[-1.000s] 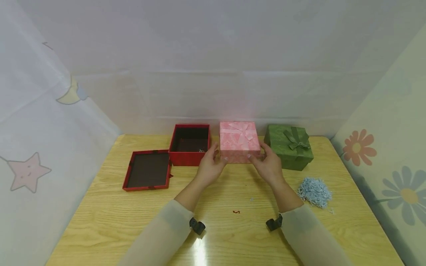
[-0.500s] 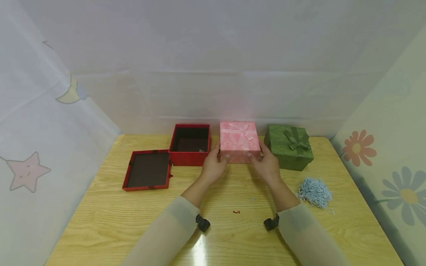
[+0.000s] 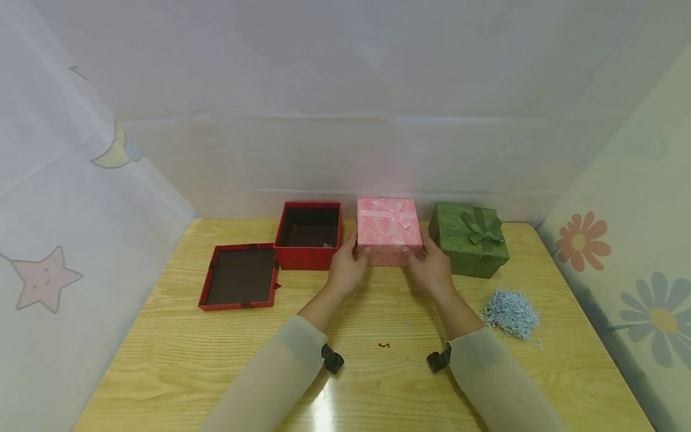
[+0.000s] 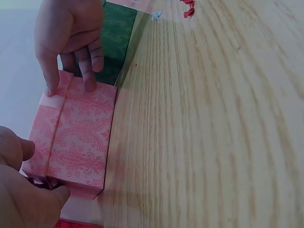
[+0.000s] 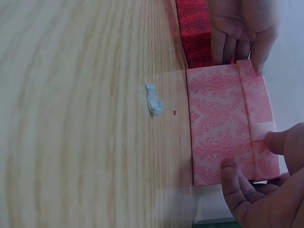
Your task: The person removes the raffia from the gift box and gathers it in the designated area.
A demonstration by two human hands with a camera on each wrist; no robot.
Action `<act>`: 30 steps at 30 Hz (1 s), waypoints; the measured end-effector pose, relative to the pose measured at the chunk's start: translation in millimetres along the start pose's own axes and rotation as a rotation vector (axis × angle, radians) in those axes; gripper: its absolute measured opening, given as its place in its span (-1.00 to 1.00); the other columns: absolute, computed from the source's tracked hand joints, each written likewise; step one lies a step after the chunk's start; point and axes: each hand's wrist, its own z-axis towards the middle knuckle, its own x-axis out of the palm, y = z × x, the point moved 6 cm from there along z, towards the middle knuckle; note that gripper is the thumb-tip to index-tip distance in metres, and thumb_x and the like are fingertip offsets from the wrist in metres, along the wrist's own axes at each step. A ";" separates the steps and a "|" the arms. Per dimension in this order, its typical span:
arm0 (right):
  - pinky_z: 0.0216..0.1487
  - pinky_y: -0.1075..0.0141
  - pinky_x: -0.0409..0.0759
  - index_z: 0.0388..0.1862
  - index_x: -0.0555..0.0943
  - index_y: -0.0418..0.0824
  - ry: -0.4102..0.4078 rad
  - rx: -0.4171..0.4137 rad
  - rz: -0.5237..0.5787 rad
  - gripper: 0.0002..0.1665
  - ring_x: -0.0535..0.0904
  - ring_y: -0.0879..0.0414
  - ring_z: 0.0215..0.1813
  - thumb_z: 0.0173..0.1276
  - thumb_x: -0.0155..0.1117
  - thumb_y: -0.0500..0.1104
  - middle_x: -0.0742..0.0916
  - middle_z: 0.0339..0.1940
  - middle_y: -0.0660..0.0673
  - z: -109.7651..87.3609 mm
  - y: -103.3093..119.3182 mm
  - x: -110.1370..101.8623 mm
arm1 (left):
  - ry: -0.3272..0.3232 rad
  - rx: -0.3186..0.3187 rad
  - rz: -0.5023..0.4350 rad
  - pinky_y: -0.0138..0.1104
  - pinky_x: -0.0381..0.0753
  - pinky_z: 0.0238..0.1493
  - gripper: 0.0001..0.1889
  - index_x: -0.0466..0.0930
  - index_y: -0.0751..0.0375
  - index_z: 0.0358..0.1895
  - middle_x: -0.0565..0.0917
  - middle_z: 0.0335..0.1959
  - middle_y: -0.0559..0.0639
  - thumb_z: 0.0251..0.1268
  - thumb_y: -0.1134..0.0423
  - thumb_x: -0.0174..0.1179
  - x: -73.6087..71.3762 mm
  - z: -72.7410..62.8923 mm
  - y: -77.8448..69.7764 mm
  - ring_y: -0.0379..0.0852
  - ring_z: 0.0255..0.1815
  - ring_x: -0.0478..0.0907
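Note:
A pink patterned gift box [image 3: 385, 233] with its lid on and a pale bow stands at the back of the table. Both hands hold it from the front corners. My left hand [image 3: 346, 271] has its fingers along the left side and its thumb at the front face. On the other corner, my right hand [image 3: 433, 273] does the same. In the left wrist view, the box's front [image 4: 78, 133] lies between the two hands. From the right wrist, the lid's edge [image 5: 244, 102] shows above the patterned front, with the right thumb close to it.
Left of the pink box stands an open red box [image 3: 306, 258], its lid [image 3: 242, 279] lying upturned beside it. A green gift box [image 3: 469, 249] with a bow stands to the right. Light-blue shredded paper [image 3: 510, 313] lies in front of that, and a red scrap [image 3: 384, 345] lies nearer.
Both hands have drawn closer in against the pink box's sides, the left moving right and the right moving slightly left. The boxes look unmoved.

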 end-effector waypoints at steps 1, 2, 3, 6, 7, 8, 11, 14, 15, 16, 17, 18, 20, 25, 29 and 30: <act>0.43 -0.06 0.49 0.71 0.15 -0.07 0.004 -0.001 0.005 -0.07 0.57 -0.17 0.37 0.51 0.28 0.15 0.50 0.50 -0.31 0.4 -0.5 0.4 | -0.009 0.004 0.003 -0.14 0.41 0.49 -0.32 0.23 0.14 0.63 0.38 0.54 0.09 0.51 0.22 0.21 -0.3 0.2 -0.1 -0.01 0.50 0.37; 0.43 -0.05 0.50 0.71 0.16 -0.06 0.006 0.000 0.008 -0.07 0.57 -0.17 0.37 0.50 0.28 0.16 0.50 0.49 -0.31 0.9 -1.1 0.7 | -0.016 0.004 0.007 -0.14 0.42 0.47 -0.33 0.24 0.13 0.62 0.39 0.54 0.08 0.51 0.22 0.21 -0.6 0.3 -0.2 -0.02 0.49 0.38; 0.42 -0.04 0.50 0.71 0.16 -0.05 0.008 0.002 0.012 -0.07 0.57 -0.16 0.37 0.50 0.28 0.17 0.51 0.49 -0.31 1.1 -1.5 0.7 | -0.023 0.006 0.012 -0.14 0.45 0.46 -0.34 0.26 0.11 0.61 0.41 0.52 0.07 0.51 0.23 0.22 -0.9 0.5 -0.2 -0.03 0.47 0.40; 0.40 -0.03 0.53 0.69 0.19 -0.08 0.003 -0.002 0.017 -0.07 0.59 -0.16 0.35 0.49 0.30 0.17 0.53 0.46 -0.32 1.9 -2.2 0.0 | -0.036 0.006 0.023 -0.15 0.51 0.41 -0.37 0.31 0.09 0.59 0.47 0.48 0.05 0.52 0.23 0.21 -1.4 0.5 -0.1 -0.06 0.42 0.46; 0.40 -0.04 0.53 0.69 0.20 -0.10 0.002 -0.008 0.011 -0.07 0.59 -0.17 0.35 0.49 0.30 0.17 0.53 0.45 -0.33 2.0 -2.2 -0.6 | -0.038 0.004 0.023 -0.16 0.53 0.39 -0.38 0.32 0.08 0.58 0.49 0.46 0.05 0.52 0.23 0.22 -1.4 0.4 0.1 -0.07 0.41 0.48; 0.39 -0.04 0.53 0.68 0.22 -0.12 -0.002 -0.012 0.005 -0.07 0.59 -0.17 0.35 0.48 0.31 0.18 0.55 0.44 -0.32 1.9 -2.0 -1.5 | -0.040 0.003 0.023 -0.16 0.55 0.37 -0.39 0.33 0.08 0.58 0.51 0.44 0.04 0.52 0.23 0.22 -1.4 0.3 0.3 -0.07 0.38 0.51; 0.38 -0.06 0.55 0.66 0.25 -0.16 -0.006 -0.029 -0.001 -0.08 0.60 -0.19 0.33 0.48 0.32 0.17 0.57 0.41 -0.32 0.7 -1.0 -3.8 | -0.043 0.001 0.014 -0.16 0.59 0.32 -0.40 0.34 0.06 0.57 0.57 0.39 0.04 0.53 0.22 0.22 -1.2 -0.5 1.4 -0.09 0.34 0.55; 0.33 -0.10 0.58 0.65 0.27 -0.16 -0.004 -0.049 -0.023 -0.10 0.62 -0.21 0.30 0.48 0.31 0.16 0.62 0.35 -0.33 -1.3 0.4 -4.9 | -0.046 -0.010 0.012 -0.17 0.62 0.30 -0.41 0.36 0.01 0.56 0.60 0.35 0.04 0.53 0.21 0.21 -1.2 -2.7 3.0 -0.12 0.31 0.57; 0.31 -0.11 0.59 0.64 0.28 -0.16 -0.003 -0.053 -0.033 -0.11 0.64 -0.22 0.27 0.49 0.31 0.17 0.66 0.31 -0.33 -2.4 0.8 -4.9 | -0.047 -0.013 0.013 -0.17 0.61 0.30 -0.41 0.36 0.00 0.56 0.60 0.35 0.03 0.53 0.21 0.22 -1.3 -3.6 3.4 -0.12 0.32 0.56; 0.27 -0.13 0.61 0.63 0.30 -0.16 -0.006 -0.057 -0.042 -0.12 0.66 -0.23 0.24 0.48 0.31 0.16 0.69 0.25 -0.34 -3.9 1.4 -5.4 | -0.046 -0.014 0.007 -0.17 0.61 0.30 -0.41 0.36 0.00 0.56 0.60 0.36 0.04 0.53 0.21 0.22 -1.3 -4.6 3.6 -0.13 0.33 0.55; 0.26 -0.14 0.62 0.63 0.30 -0.16 -0.009 -0.060 -0.054 -0.12 0.66 -0.23 0.23 0.49 0.31 0.17 0.71 0.22 -0.33 -5.3 1.7 -5.7 | -0.047 -0.014 0.003 -0.17 0.61 0.30 -0.41 0.36 0.00 0.56 0.60 0.35 0.04 0.53 0.21 0.22 -1.3 -5.5 3.8 -0.12 0.33 0.55; 0.23 -0.15 0.63 0.63 0.31 -0.15 -0.012 -0.062 -0.065 -0.13 0.67 -0.24 0.21 0.49 0.31 0.18 0.73 0.19 -0.33 -7.1 2.2 -5.7 | -0.047 -0.014 0.005 -0.17 0.61 0.30 -0.41 0.36 0.00 0.56 0.60 0.35 0.04 0.52 0.21 0.22 -1.5 -6.5 4.0 -0.12 0.33 0.55; 0.17 -0.17 0.65 0.60 0.36 -0.15 -0.017 -0.066 -0.082 -0.16 0.70 -0.26 0.15 0.49 0.31 0.18 0.76 0.11 -0.33 -10.9 2.8 -5.2 | -0.049 -0.014 0.001 -0.15 0.61 0.31 -0.41 0.37 0.02 0.55 0.60 0.35 0.05 0.52 0.21 0.23 -2.7 -8.8 4.3 -0.10 0.35 0.54; 0.01 -0.11 0.71 0.54 0.45 -0.21 -0.027 -0.089 -0.110 -0.20 0.75 -0.19 -0.04 0.49 0.32 0.19 0.80 0.00 -0.31 -19.2 4.7 -3.6 | -0.041 -0.011 -0.005 -0.09 0.59 0.33 -0.41 0.38 0.06 0.54 0.58 0.37 0.04 0.50 0.19 0.26 -7.8 -14.2 5.5 -0.06 0.37 0.52; -0.32 0.07 0.65 0.52 0.45 -0.27 -0.042 -0.126 -0.128 -0.19 0.60 -0.01 -0.46 0.49 0.33 0.17 0.79 -0.38 -0.20 -25.7 7.9 -4.1 | -0.021 -0.007 -0.026 -0.12 0.57 0.35 -0.41 0.38 0.09 0.54 0.53 0.42 0.01 0.50 0.19 0.27 -10.8 -18.8 6.5 -0.07 0.39 0.50; -0.37 0.10 0.60 0.52 0.44 -0.27 -0.046 -0.134 -0.129 -0.19 0.53 0.02 -0.52 0.48 0.34 0.16 0.77 -0.46 -0.17 -27.1 8.6 -4.6 | -0.017 -0.006 -0.027 -0.14 0.57 0.35 -0.41 0.38 0.10 0.53 0.52 0.43 0.00 0.50 0.19 0.27 -11.4 -20.2 6.5 -0.08 0.39 0.50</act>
